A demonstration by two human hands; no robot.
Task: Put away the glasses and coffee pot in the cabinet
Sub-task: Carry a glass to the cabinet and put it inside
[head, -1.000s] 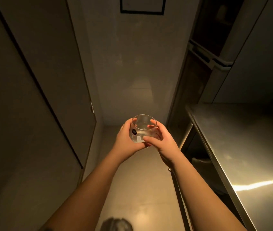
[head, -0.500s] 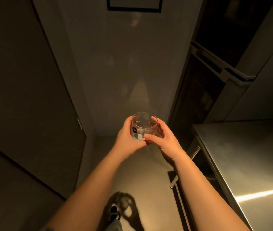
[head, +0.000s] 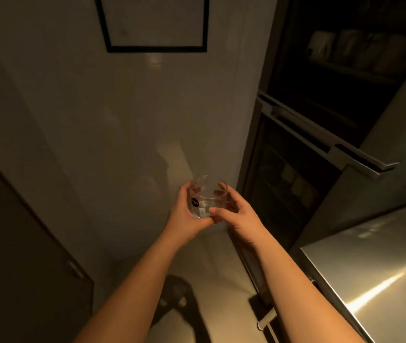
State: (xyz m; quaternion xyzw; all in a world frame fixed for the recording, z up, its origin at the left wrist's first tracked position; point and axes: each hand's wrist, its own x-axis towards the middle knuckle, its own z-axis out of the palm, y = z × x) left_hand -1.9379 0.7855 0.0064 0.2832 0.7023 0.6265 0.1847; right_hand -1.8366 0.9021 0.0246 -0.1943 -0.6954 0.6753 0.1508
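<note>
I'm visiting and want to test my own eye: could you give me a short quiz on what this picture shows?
1. True or false: the glass is held by one hand only.
2. Which lies to the person's right? A) a steel counter B) a sofa C) a sink
3. Fill in: the small dark sticker sits on the glass's ____ side, as seen here.

Key
1. False: the left hand and the right hand both cup it.
2. A: the steel counter.
3. Left: the sticker faces the left hand.
</note>
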